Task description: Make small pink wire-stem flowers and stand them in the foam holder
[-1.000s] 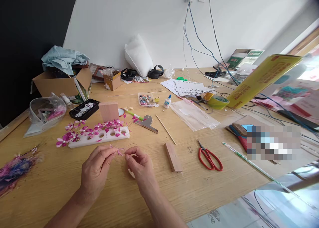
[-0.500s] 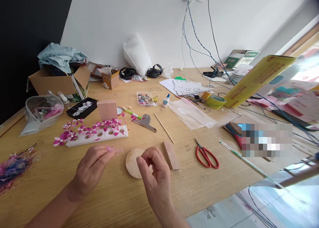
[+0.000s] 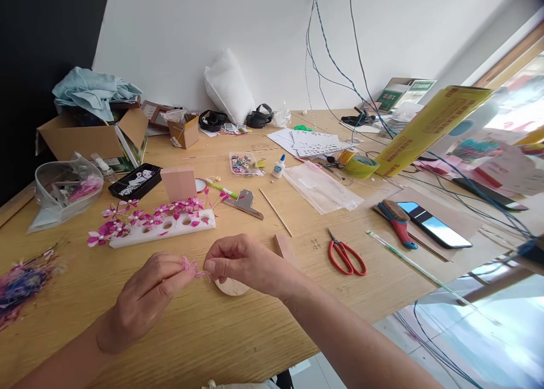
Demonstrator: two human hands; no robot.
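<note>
As left hand (image 3: 147, 298) pinches strands (image 3: 189, 266) — "124" (scrawled) (image 3: 315, 247) shows.

A wooden desk (image 3: 238, 343) is set against a white wall (image 3: 170, 38).
To the far left of the fingers (image 3: 221, 267), a black surface (image 3: 42, 26) is seen; to their right, the pale tiled floor (image 3: 450, 338) is washed with glare, and light is admitted through a wood-edged opening (image 3: 527, 89).

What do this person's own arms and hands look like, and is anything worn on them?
Both the left hand and the right hand are bare, without gloves. No sleeves cover the visible forearms, and no watch or bracelet shows. I see no rings, though some fingers are hidden.
</note>
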